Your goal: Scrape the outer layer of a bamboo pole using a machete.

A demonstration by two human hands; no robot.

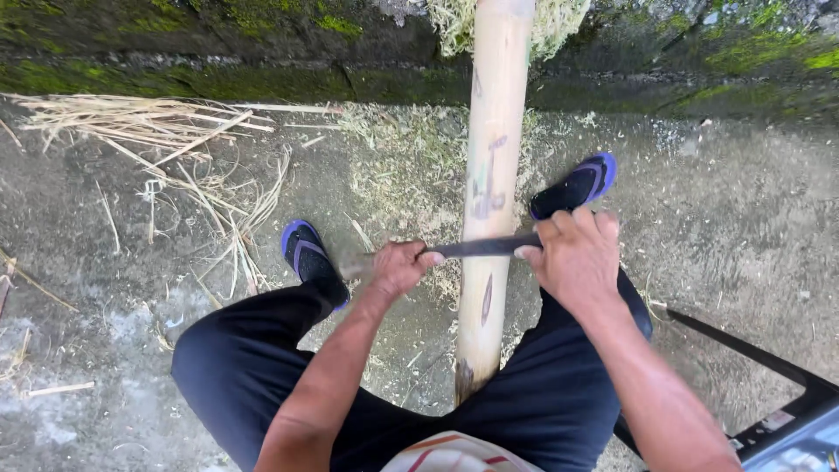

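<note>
A pale bamboo pole [494,131] runs from between my knees up to the mossy wall. A dark knife blade [481,247] lies across the pole. My left hand [400,267] grips the blade's left end, just left of the pole. My right hand [577,258] is closed on the right end, just right of the pole. Both arms reach forward over my dark trousers.
My feet in blue-and-black sandals [312,260] [577,185] rest on the concrete ground either side of the pole. Bamboo strips and shavings [175,131] lie at the left and around the pole. A mossy wall [218,52] stands ahead. A dark metal frame [769,385] sits at lower right.
</note>
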